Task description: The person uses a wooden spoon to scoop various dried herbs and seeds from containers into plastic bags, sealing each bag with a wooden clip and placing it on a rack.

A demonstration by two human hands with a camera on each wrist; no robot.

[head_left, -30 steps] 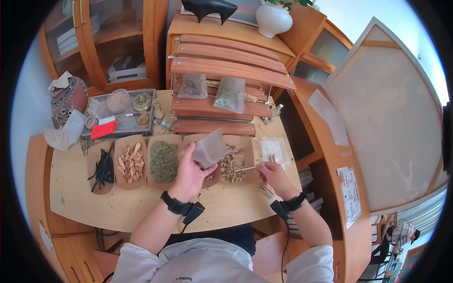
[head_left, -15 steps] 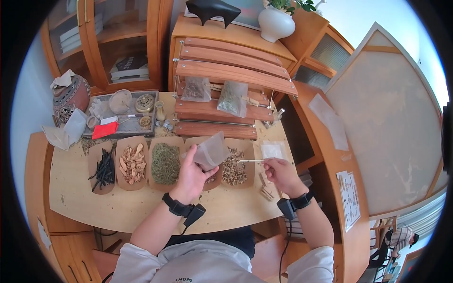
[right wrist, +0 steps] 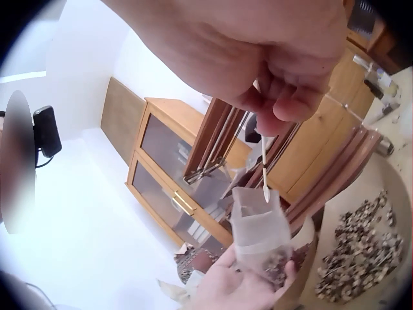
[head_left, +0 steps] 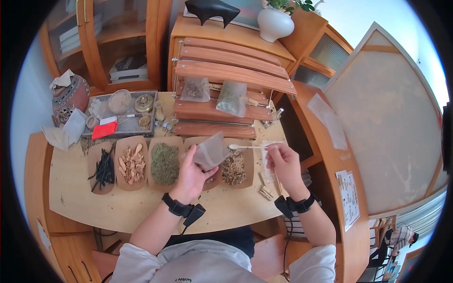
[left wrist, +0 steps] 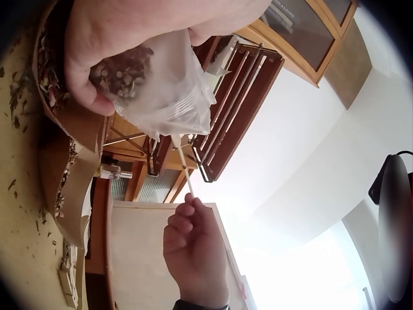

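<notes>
My left hand (head_left: 191,174) holds a translucent zip pouch (head_left: 210,151) over the row of paper trays. Brown dried bits (left wrist: 126,74) lie in the pouch's lower part, and its mouth stands open in the right wrist view. Between thumb and fingers my right hand (head_left: 285,170) pinches a thin long-handled spoon (head_left: 233,147) with a small pale tip. That tip is right at the pouch's mouth. Below the spoon is a tray of brown and pale chopped herb (head_left: 234,172). Another tray (head_left: 191,141), left of it, is mostly hidden by my left hand and the pouch.
Farther left stand trays of green herb (head_left: 164,162), pale chips (head_left: 131,162) and dark strips (head_left: 102,170). Behind them is a wooden slatted rack (head_left: 214,128) with filled pouches clipped on. A grey tray (head_left: 153,125) holds small vessels. Wooden pegs (head_left: 265,192) lie at right.
My right hand has lifted from the chopped-herb tray, bringing the spoon's tip up to the pouch's mouth. The left hand keeps the pouch in nearly the same place.
</notes>
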